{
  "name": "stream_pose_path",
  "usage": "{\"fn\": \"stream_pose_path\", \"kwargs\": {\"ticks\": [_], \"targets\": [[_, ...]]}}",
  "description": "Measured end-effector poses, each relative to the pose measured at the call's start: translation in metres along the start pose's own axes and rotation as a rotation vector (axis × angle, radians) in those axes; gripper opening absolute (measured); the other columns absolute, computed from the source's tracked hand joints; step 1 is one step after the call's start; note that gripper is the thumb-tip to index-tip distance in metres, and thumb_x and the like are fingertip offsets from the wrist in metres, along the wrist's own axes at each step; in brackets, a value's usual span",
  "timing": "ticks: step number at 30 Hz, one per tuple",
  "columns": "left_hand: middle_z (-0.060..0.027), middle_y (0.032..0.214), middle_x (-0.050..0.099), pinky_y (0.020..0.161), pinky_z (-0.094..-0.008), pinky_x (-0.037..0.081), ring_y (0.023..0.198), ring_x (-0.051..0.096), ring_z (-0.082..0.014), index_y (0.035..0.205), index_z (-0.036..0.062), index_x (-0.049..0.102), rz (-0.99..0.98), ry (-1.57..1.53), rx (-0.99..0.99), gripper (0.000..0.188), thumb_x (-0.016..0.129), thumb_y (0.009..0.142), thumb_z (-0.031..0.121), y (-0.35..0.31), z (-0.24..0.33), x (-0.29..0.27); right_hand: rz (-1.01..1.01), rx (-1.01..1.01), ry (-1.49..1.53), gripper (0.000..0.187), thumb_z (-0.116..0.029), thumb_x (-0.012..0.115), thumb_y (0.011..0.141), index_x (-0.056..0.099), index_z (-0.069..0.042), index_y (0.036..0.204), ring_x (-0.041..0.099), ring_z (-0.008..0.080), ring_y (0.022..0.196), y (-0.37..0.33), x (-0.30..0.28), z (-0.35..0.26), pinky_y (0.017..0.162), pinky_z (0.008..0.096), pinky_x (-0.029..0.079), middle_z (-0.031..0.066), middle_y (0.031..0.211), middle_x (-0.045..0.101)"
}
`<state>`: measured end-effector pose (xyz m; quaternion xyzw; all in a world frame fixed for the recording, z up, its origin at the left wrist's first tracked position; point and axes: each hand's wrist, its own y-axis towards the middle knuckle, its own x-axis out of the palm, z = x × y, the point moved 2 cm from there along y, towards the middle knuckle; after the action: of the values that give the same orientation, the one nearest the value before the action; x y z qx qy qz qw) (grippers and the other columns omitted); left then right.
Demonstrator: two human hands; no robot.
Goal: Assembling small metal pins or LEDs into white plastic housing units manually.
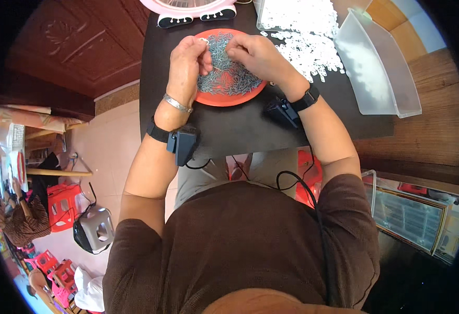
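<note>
Over the left part of a round orange-red plate (224,101), my left hand (183,62) pinches a small white plastic piece (204,40) between thumb and forefinger. Many small grey metal screws (242,80) lie heaped in the plate, with its red bottom showing through in patches. My right hand (258,55) is above the plate's right side, fingers drawn together in a pinch. Whatever is between those fingertips is hidden or too small to name. The two hands are a short way apart.
Small white plastic pieces (313,55) spread over the dark table (234,128) right of the plate and fill a clear container behind. A translucent bin (378,78) stands at the right. A pink object with shoe-shaped feet (195,17) stands behind the plate. Cables hang near my lap.
</note>
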<state>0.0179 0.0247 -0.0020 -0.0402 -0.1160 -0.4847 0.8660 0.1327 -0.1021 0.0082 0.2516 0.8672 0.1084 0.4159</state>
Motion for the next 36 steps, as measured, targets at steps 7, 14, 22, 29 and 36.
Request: {"fn": "stream_pose_path", "kwargs": {"ticks": [7, 14, 22, 29, 36], "targets": [[-0.0012, 0.062, 0.053, 0.048, -0.02, 0.037, 0.051, 0.049, -0.0091, 0.075, 0.0082, 0.049, -0.057, 0.069, -0.031, 0.014, 0.046, 0.088, 0.014, -0.004, 0.001, 0.007, -0.001, 0.118, -0.034, 0.021, -0.02, 0.06, 0.085, 0.056, -0.002, 0.075, 0.045, 0.0108, 0.053, 0.002, -0.002, -0.001, 0.05, 0.0274, 0.039, 0.0055, 0.058, 0.051], [-0.0011, 0.062, 0.053, 0.049, -0.0204, 0.037, 0.053, 0.05, -0.0089, 0.077, 0.0073, 0.051, -0.099, 0.013, -0.019, 0.011, 0.047, 0.086, 0.012, -0.003, 0.0, 0.011, 0.067, 0.07, -0.033, 0.024, -0.027, 0.062, 0.081, 0.059, -0.004, 0.073, 0.057, 0.0289, 0.056, 0.0, -0.005, 0.005, 0.052, 0.0359, 0.043, 0.0138, 0.061, 0.057], [-0.0047, 0.079, 0.058, 0.061, -0.0223, 0.048, 0.07, 0.06, -0.0139, 0.084, 0.0034, 0.055, -0.211, -0.159, -0.061, 0.008, 0.049, 0.086, 0.009, -0.006, -0.002, 0.009, 0.233, -0.052, 0.098, 0.015, -0.017, 0.06, 0.082, 0.059, -0.002, 0.076, 0.059, 0.0163, 0.056, 0.0, 0.002, -0.012, 0.052, 0.0277, 0.045, 0.0092, 0.064, 0.06], [-0.0073, 0.083, 0.06, 0.064, -0.0238, 0.051, 0.074, 0.062, -0.0172, 0.084, 0.0009, 0.054, -0.252, -0.254, -0.057, 0.008, 0.049, 0.086, 0.007, -0.005, -0.001, 0.015, 0.237, 0.048, 0.411, 0.015, -0.014, 0.061, 0.083, 0.06, 0.001, 0.082, 0.059, 0.0089, 0.062, -0.003, 0.008, -0.005, 0.056, 0.0258, 0.047, 0.0074, 0.068, 0.062], [-0.0084, 0.082, 0.06, 0.065, -0.027, 0.048, 0.07, 0.06, -0.0183, 0.086, -0.0002, 0.055, -0.294, -0.354, -0.085, 0.008, 0.051, 0.085, 0.007, 0.0, -0.007, 0.005, 0.268, -0.053, 0.166, 0.02, -0.02, 0.057, 0.085, 0.059, -0.001, 0.08, 0.061, 0.0216, 0.062, 0.001, 0.008, -0.007, 0.058, 0.0296, 0.047, 0.0116, 0.069, 0.061]]}}
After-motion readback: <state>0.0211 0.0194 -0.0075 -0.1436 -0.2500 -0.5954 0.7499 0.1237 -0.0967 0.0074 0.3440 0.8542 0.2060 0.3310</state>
